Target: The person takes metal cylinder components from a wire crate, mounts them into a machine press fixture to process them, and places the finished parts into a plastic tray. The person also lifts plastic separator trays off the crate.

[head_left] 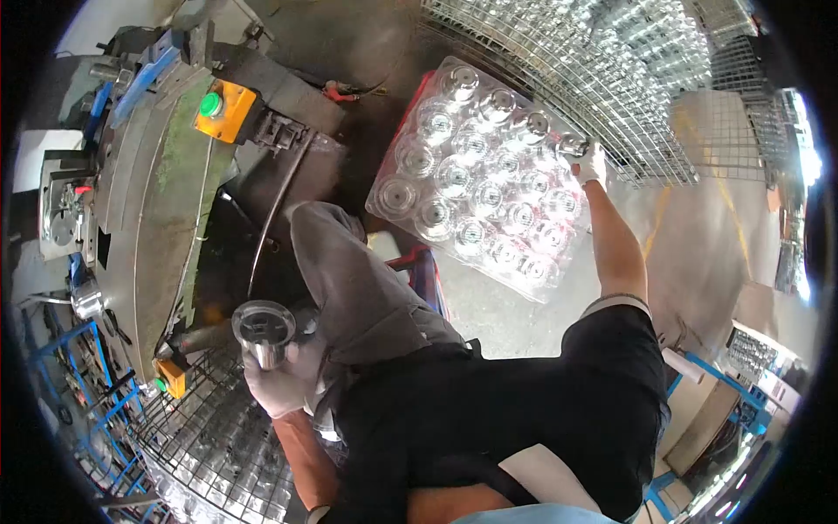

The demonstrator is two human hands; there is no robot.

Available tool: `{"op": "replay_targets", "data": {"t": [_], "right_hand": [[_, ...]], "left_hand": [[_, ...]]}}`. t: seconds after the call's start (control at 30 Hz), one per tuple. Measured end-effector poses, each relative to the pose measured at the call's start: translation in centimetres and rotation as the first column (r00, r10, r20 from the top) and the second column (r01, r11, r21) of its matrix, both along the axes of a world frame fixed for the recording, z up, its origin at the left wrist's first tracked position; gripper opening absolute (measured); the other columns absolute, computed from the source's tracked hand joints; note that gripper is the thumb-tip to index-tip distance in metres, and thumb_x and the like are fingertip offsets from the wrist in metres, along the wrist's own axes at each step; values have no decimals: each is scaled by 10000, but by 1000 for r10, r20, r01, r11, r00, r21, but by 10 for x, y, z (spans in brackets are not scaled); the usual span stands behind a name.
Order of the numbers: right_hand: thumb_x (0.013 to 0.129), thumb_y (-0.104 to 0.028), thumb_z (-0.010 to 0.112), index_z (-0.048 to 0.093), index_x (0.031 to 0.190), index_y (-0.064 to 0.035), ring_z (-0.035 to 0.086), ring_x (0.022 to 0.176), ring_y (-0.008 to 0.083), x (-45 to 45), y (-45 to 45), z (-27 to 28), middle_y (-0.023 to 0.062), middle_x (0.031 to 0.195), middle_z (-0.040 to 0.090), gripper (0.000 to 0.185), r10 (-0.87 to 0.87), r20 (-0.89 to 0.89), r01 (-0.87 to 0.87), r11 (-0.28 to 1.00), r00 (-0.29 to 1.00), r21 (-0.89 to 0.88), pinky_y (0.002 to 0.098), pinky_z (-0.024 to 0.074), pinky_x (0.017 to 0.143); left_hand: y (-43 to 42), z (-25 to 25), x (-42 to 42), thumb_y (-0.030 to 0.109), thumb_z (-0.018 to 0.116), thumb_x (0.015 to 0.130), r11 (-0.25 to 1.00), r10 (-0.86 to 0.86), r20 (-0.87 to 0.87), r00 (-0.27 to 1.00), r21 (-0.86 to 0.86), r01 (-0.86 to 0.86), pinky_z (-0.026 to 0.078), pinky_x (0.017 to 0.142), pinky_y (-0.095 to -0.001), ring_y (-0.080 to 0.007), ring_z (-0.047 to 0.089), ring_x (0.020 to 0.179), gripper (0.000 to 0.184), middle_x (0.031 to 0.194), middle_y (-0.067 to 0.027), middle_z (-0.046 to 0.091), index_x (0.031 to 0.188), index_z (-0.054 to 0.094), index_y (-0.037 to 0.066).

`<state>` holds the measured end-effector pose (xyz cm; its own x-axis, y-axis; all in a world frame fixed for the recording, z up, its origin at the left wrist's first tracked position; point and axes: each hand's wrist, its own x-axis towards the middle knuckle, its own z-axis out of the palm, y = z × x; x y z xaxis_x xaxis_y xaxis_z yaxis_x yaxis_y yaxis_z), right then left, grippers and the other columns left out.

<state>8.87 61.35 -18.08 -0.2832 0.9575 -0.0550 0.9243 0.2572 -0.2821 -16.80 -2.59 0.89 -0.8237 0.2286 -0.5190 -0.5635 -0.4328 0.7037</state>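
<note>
My left hand [278,384], in a white glove, is wrapped round a shiny metal cup with a wide flanged rim [264,325]. It holds the cup upright beside my left knee. My right hand [594,166], also gloved, reaches out to the far right corner of a clear plastic tray [552,291]. Its fingers are closed on a small shiny metal cup [572,147] at that corner. Several round flanged metal cups [454,176] sit in rows in the tray's pockets.
To the left stands a machine bench [140,218] with an orange box and green button [211,105]. A wire basket [218,437] of metal parts is below it. Wire cages [559,70] of shiny parts stand behind the tray. A blue-framed cart [729,384] is at right.
</note>
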Motion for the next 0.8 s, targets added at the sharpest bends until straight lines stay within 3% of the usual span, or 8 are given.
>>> {"op": "replay_targets", "data": {"t": [0.13,0.23,0.37,0.43,0.57,0.67,0.73,0.8], "right_hand": [[733,-331,696,457,1284,-45,527,1042,275,-5,23,-18,130,1173,557,665,224,87,-196,947,971,-254,358,424,882],[805,-197,668,562,1122,-36,543,1000,193,20,73,-100,90,1100,588,371,359,-599,-595,762,716,-255,336,421,889],[879,-160,508,375,1321,-140,512,983,228,44,128,-189,98,1276,388,462,-350,-446,34,816,824,-577,270,491,578],[895,-149,489,207,1456,-207,484,1051,299,16,110,-147,97,1499,55,630,-497,-499,141,794,710,-591,321,519,585],[809,-159,577,448,1329,-162,443,1202,307,-99,-16,23,167,1409,331,535,279,-53,-284,948,959,-142,396,438,908],[834,-214,576,505,1275,-69,496,1144,259,-196,-215,145,191,1325,456,470,520,-620,-781,566,588,-266,365,450,906],[861,-255,571,444,1306,11,565,1005,198,-252,-364,225,220,1285,481,534,49,-999,-994,110,20,-15,315,457,849],[896,-283,531,454,1242,11,563,899,184,-289,-429,243,148,1059,563,461,177,-981,-993,95,80,-64,327,453,774]], "left_hand": [[26,26,-10,289,630,841,998,30,-139,990,-56,-39,456,920,-408,-255,492,1155,534,1311,-111,455,1290,419,95],[24,37,-22,239,656,818,988,51,-337,940,-121,-97,408,968,-465,-262,459,1202,601,1378,-88,391,1337,366,149],[12,32,-30,218,650,841,964,72,-498,864,-188,-189,421,945,-504,-280,429,1243,644,1404,-87,362,1371,284,214],[7,40,-35,121,631,856,951,97,-522,847,-202,-234,474,894,-455,-263,462,1217,665,1377,-87,387,1385,250,257],[-1,44,-52,-59,701,740,843,51,-749,660,-321,-430,489,925,-379,-253,525,1134,850,1285,-150,449,1400,188,92],[8,50,-56,-38,738,701,817,-34,-754,656,-398,-416,465,947,-358,-224,533,1116,857,1244,-138,467,1368,211,67],[19,50,-54,-8,765,673,769,-99,-788,608,-448,-455,444,954,-361,-229,473,1177,833,1313,-131,386,1335,264,56],[18,54,-54,19,778,663,577,-344,-799,493,-595,-560,413,977,-359,-247,418,1220,799,1350,-135,338,1312,313,49]]}}
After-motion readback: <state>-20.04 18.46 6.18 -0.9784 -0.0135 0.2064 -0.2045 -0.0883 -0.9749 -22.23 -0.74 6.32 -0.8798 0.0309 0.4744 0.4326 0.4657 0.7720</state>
